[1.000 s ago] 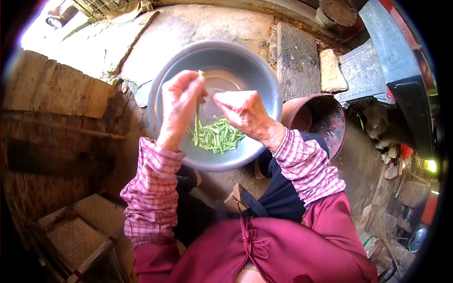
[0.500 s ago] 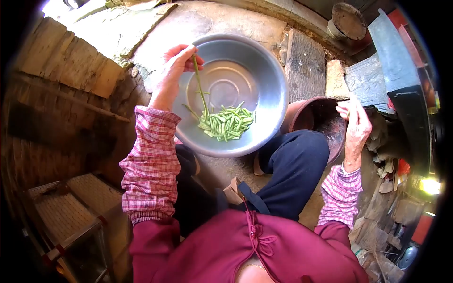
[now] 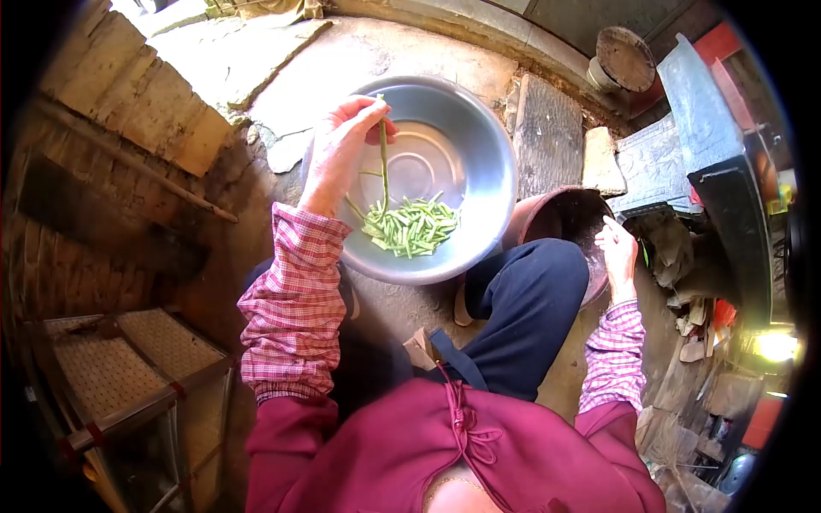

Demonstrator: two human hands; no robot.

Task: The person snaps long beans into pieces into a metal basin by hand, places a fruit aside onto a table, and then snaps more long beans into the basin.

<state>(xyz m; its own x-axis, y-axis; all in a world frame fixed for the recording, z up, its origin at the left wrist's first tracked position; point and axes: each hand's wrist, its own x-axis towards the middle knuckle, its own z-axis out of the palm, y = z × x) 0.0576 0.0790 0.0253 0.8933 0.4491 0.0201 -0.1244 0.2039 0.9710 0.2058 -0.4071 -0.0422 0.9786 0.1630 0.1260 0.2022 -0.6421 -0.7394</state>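
Observation:
My left hand (image 3: 345, 152) is over the left side of a wide metal basin (image 3: 486, 175). Its fingers pinch the top of a long green bean (image 3: 384, 167), which hangs down towards a heap of short cut bean pieces (image 3: 412, 227) on the basin floor. My right hand (image 3: 619, 255) is at the right rim of a reddish-brown bucket (image 3: 532, 214), to the right of my knee. Thumb and fingers are drawn together there; whatever they hold, if anything, is too small to make out.
A wooden board (image 3: 550, 137) lies beyond the bucket, with a pale block (image 3: 603, 161) beside it. At the right stands a dark metal-edged box (image 3: 718, 162). A framed woven-top stand (image 3: 128, 363) is at the lower left, by a wooden wall (image 3: 128, 103).
My right hand has come down and left, from above the bucket's right side to its rim. The left hand with the bean shifts slightly right and lower in view; the camera has tilted a little.

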